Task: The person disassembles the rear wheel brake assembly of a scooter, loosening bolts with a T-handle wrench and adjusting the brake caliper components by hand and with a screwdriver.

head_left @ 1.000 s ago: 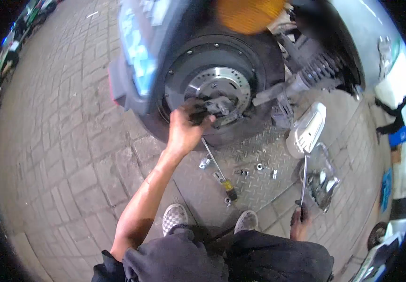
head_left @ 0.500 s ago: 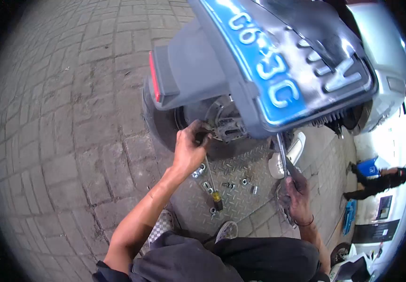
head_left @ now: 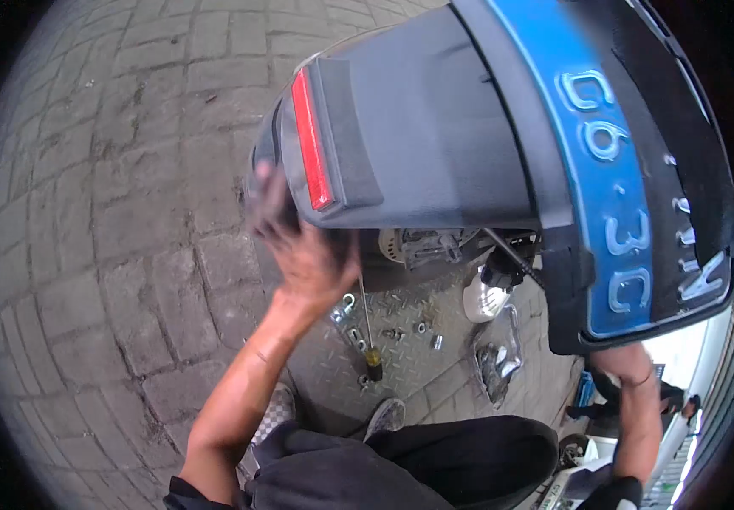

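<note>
My left hand (head_left: 306, 255) is at the wheel's tyre (head_left: 267, 153), just under the red reflector (head_left: 312, 140) on the grey rear fender. Its fingers are stretched out and apart, somewhat blurred. My right hand (head_left: 626, 364) is below the lower edge of the blue-and-black licence plate (head_left: 609, 170); the plate hides its fingers. Between fender and floor, metal hub parts (head_left: 431, 246) show. A dark rod (head_left: 516, 255) slants beneath the fender. On the metal floor plate lies a screwdriver (head_left: 373, 361) with a yellow-and-black handle, apart from both hands.
Several nuts, bolts and sockets (head_left: 394, 334) lie on the patterned metal plate (head_left: 409, 374). Right of them are a white shell-like part (head_left: 484, 293) and a tray (head_left: 496, 365) with small items. Brick paving (head_left: 155, 255) stretches left. A person in dark clothes (head_left: 681, 404) is partly visible at right.
The fender and plate now appear larger and further right. My left hand has gone from the hub to the tyre, its fingers opening. My right hand has left the metal bar and moved right.
</note>
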### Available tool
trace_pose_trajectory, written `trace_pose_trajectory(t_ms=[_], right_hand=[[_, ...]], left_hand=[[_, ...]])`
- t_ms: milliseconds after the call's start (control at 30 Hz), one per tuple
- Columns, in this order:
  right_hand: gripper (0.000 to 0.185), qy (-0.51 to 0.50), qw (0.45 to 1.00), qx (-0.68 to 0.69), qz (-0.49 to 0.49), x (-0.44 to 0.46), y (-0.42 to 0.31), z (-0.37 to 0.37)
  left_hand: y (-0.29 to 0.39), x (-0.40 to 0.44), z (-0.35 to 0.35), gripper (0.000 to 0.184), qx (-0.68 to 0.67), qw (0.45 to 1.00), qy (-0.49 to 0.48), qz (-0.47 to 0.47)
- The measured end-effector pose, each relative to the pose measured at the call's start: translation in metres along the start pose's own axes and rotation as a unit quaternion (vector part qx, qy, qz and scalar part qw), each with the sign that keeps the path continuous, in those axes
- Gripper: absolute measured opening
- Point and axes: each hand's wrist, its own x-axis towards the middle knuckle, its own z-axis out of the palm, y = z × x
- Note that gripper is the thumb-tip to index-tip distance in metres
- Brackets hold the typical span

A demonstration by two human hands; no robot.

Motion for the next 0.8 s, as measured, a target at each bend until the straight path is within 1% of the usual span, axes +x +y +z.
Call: trace_pose_trajectory(t_ms=[67,100,167,267,333,400,433,467,533,567,600,667,733,767,800], right_hand=[[0.029,-0.028,0.999,0.001,0.036,0.009,-0.013,-0.01],[0.031,-0.033,0.998,0.004,0.046,0.011,-0.018,-0.011],[0.035,-0.011,0.998,0.031,0.061,0.009,-0.019,0.0],[0.041,0.062,0.987,0.113,0.091,-0.01,-0.012,0.043],[0.045,0.105,0.975,0.16,0.111,-0.026,-0.008,0.071],[0.049,0.13,0.968,0.159,0.142,-0.03,-0.017,0.078],[0.048,0.134,0.969,0.117,0.171,-0.027,-0.029,0.074],[0.048,0.135,0.968,0.117,0.176,-0.022,-0.032,0.067],[0.046,0.054,0.988,0.038,0.142,-0.013,-0.034,0.052],[0.043,0.041,0.989,0.018,0.143,-0.012,-0.032,0.045],[0.043,0.042,0.988,0.017,0.145,-0.01,-0.035,0.042],[0.04,0.038,0.992,-0.05,0.108,-0.007,-0.043,0.035],[0.039,0.076,0.988,-0.12,0.066,-0.012,-0.045,0.05],[0.038,0.135,0.988,-0.075,0.02,-0.029,0.006,0.068],[0.039,0.125,0.991,-0.039,0.037,-0.032,0.008,0.072]], left_hand=[[-0.016,0.032,-0.01,0.095,-0.058,0.994,0.09,-0.027],[-0.027,0.039,-0.01,0.095,-0.06,0.993,0.091,-0.034],[-0.046,0.045,-0.009,0.102,-0.128,0.981,-0.025,-0.141],[-0.057,0.046,-0.008,0.105,-0.174,0.972,-0.037,-0.155],[-0.06,0.042,-0.003,0.104,-0.196,0.967,-0.025,-0.16],[-0.061,0.043,0.0,0.103,-0.212,0.967,-0.005,-0.14],[-0.062,0.042,0.002,0.103,-0.214,0.966,-0.01,-0.141],[-0.063,0.041,0.003,0.103,-0.223,0.964,0.002,-0.142],[-0.062,0.04,0.005,0.103,-0.234,0.962,0.009,-0.142],[-0.061,0.04,0.005,0.103,-0.231,0.963,0.012,-0.14],[-0.061,0.041,0.004,0.102,-0.227,0.964,0.017,-0.138],[-0.062,0.04,0.004,0.103,-0.222,0.965,0.007,-0.141],[-0.061,0.039,0.006,0.103,-0.248,0.957,0.013,-0.15],[-0.061,0.039,0.006,0.103,-0.249,0.957,0.014,-0.151],[-0.061,0.039,0.005,0.103,-0.242,0.959,0.016,-0.148]])
